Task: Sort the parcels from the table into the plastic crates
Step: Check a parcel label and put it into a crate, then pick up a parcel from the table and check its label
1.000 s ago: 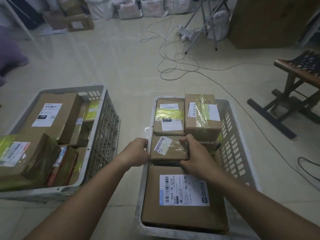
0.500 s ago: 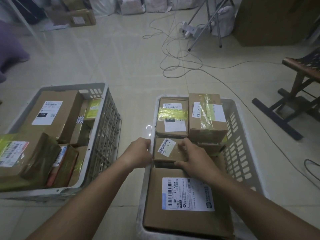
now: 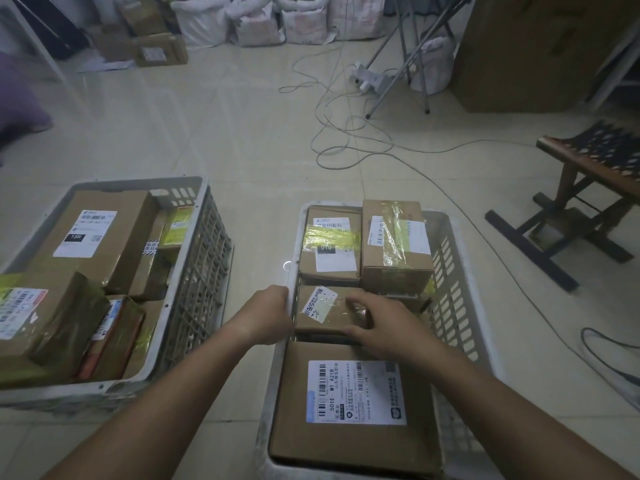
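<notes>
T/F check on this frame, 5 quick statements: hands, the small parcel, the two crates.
1. Both hands are on the small parcel in the right crate. True: the left hand is at its left end, the right hand lies over its right part.
2. The small parcel sits between the big labelled box and two boxes at the far end. True.
3. The left crate holds no parcels. False: it holds several boxes.
4. The crates stand on a table. False: they stand on the tiled floor.
5. The far-end box with yellow tape is lying outside the crate. False: it lies inside the right crate.
</notes>
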